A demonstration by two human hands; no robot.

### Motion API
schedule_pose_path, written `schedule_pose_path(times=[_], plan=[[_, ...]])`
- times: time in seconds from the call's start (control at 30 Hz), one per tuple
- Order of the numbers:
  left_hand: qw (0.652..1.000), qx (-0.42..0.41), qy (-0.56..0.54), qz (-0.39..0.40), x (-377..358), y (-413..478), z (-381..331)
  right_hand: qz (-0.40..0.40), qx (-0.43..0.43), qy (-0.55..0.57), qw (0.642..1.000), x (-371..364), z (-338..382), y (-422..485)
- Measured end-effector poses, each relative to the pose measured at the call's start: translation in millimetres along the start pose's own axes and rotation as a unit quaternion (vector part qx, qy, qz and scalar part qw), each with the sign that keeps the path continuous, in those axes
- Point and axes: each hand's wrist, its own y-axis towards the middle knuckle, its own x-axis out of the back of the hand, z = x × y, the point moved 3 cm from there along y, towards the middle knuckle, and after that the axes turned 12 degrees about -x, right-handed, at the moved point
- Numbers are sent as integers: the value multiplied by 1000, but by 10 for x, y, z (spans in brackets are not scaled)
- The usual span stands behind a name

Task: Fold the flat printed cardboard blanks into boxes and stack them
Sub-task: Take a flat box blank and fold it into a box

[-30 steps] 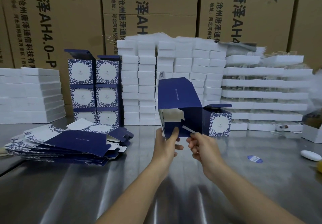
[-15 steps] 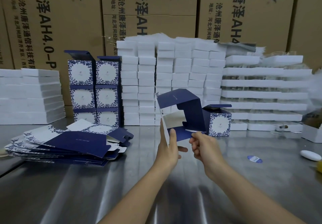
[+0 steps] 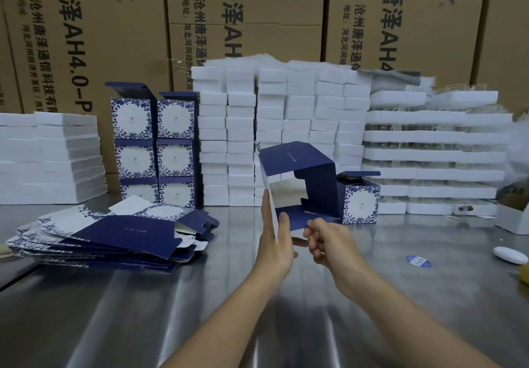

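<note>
A half-formed navy box (image 3: 297, 158) hangs above the steel table (image 3: 143, 310), its open end toward me. My left hand (image 3: 274, 241) holds its left wall, fingers straight along the outside and thumb inside. My right hand (image 3: 326, 241) pinches the navy bottom flap (image 3: 294, 219) with curled fingers. A fanned pile of flat printed blanks (image 3: 114, 233) lies at the left. Folded blue-and-white boxes (image 3: 154, 150) stand stacked in two columns at the back left. One more folded box (image 3: 360, 198) sits just right of the held one, lid flap up.
Stacks of white foam trays (image 3: 283, 127) line the back, with more foam trays (image 3: 51, 156) at the left and foam trays (image 3: 435, 150) at the right. Brown cartons (image 3: 243, 18) form the wall behind. A blue sticker (image 3: 418, 261) and a white oval object (image 3: 511, 254) lie at the right.
The box has tipped down and lowered, its open end now facing me. My left hand shifted onto the left wall; my right hand took the bottom flap.
</note>
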Motion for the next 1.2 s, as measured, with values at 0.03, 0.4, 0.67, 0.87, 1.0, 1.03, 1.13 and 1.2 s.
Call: schedule_pose_path(times=[0.03,0.4,0.67,0.87,1.0,1.03,1.13,1.2], plan=[[1000,-6,3,-1,13,17,0,10,-2,-1,1000,-7,-3,-10],[1000,-9,0,6,-56,23,55,23,1,-13,1000,-65,-19,-37],[999,-48,-5,17,-81,-21,22,77,6,-27,997,-137,-72,-79],[997,-79,9,22,-82,-28,-38,88,6,-22,996,-148,-66,-75],[997,-65,4,37,-71,-40,-19,118,-11,-13,993,-169,-95,-77],[997,-62,0,39,-67,-44,-10,115,-6,-15,993,-164,-88,-71],[996,-66,-4,61,-89,-90,-47,95,10,-6,995,-149,-52,-67],[996,-68,6,64,-109,-93,-95,82,5,1,997,-141,-57,-58]])
